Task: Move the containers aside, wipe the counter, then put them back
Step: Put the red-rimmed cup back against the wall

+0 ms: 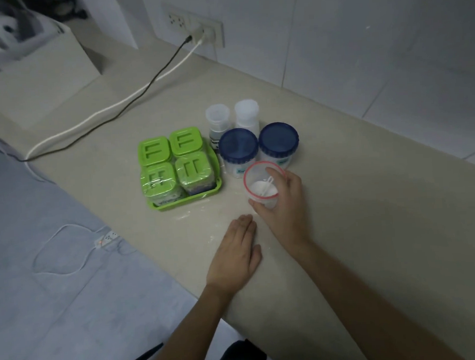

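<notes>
My right hand (283,204) grips a clear cup with a red rim (260,185), which holds white powder and a small white spoon. It stands on the beige counter (372,213). My left hand (236,253) lies flat on the counter, fingers together, holding nothing. Behind the cup stand two blue-lidded jars (238,147) (278,141) and two clear shaker bottles (218,119) (247,115). To the left, a green tray (190,198) carries several green-lidded square jars (169,159). White powder is smeared on the counter near the tray.
A white box (38,78) stands at the counter's far left. Black and white cables (131,98) run from a wall socket (202,29) across the counter. The counter's edge runs diagonally on the left; a power strip (106,238) lies on the floor below.
</notes>
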`<state>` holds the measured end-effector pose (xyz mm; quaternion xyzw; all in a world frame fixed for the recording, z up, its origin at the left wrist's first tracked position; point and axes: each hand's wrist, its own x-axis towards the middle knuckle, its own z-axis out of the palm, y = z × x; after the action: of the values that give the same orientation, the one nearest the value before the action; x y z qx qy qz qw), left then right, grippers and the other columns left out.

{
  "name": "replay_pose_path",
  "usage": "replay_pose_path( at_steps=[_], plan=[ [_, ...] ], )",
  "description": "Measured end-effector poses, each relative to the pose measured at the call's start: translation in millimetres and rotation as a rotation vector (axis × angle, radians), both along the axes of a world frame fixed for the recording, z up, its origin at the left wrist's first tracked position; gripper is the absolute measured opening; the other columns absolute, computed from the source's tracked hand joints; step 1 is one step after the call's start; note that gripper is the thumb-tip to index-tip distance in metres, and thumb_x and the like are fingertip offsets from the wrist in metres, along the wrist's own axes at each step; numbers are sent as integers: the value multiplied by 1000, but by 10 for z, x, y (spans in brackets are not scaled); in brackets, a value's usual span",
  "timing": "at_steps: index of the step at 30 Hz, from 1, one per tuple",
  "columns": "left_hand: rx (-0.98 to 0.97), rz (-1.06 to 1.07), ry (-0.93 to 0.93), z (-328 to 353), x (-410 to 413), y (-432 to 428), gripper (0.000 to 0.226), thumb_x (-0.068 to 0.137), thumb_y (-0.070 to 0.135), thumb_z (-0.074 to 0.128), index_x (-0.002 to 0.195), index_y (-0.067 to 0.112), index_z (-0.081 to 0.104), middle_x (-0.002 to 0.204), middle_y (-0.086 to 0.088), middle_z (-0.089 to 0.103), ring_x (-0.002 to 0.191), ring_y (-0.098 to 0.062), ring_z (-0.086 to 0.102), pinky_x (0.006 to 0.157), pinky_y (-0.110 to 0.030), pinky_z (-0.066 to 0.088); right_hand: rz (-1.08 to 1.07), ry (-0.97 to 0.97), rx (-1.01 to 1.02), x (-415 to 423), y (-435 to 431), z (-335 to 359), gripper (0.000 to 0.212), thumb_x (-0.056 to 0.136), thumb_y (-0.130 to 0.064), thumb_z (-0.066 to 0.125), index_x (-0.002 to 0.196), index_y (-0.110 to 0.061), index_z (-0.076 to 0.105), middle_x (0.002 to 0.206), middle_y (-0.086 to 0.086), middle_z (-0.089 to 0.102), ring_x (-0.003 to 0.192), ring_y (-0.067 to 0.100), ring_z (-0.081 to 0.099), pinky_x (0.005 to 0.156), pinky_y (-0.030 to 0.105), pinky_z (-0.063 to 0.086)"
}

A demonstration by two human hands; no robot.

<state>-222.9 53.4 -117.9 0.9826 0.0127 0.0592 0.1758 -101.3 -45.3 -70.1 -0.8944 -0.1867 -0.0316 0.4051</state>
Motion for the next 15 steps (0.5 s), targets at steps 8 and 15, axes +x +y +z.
replay_pose_path(
  at_steps=[8,15],
  plan=[
    [-61,-41,-32,109,116,-418,46,94,26,50,134,4,48,141,-12,48,133,-23,40,117,-34,19,-204,-3,101,-100,-1258,143,72,62,-21,85,126,-22,52,115,1,45,107,14,49,95,3,29],
    [-176,-436,-25,115,837,-2296,45,91,23,50,129,-1,50,133,-19,52,125,-33,47,111,-43,33,-368,51,-72,-223,-2912,197,69,69,-32,80,129,-26,47,125,2,42,112,17,51,92,14,38]
  ],
)
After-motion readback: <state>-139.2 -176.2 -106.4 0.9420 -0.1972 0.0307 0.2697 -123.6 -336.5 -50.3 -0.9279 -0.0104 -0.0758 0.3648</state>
